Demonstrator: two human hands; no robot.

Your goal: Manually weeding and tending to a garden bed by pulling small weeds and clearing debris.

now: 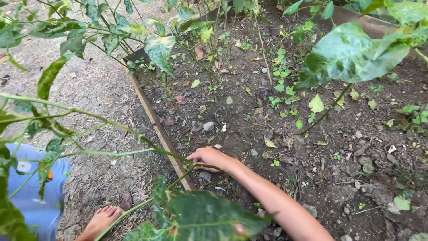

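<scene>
My right hand (pixel 208 157) reaches in from the lower right, arm stretched out, and rests palm down on the dark soil (pixel 249 129) of a garden bed. It lies just inside the wooden edging board (pixel 154 122). The fingers are curled together against the ground, and I cannot see whether they pinch anything. A thin green stem (pixel 133 134) runs across the front of the hand. Small green weeds (pixel 281 87) and dry fallen leaves dot the soil beyond it. My left hand is out of view.
A grey stone (pixel 208 126) lies above the hand. Big mottled leaves hang at upper right (pixel 347 56) and in the foreground (pixel 205 218). My bare foot (pixel 100 221) and blue clothing (pixel 33 196) are on dry, grassy ground (pixel 89 89) left of the board.
</scene>
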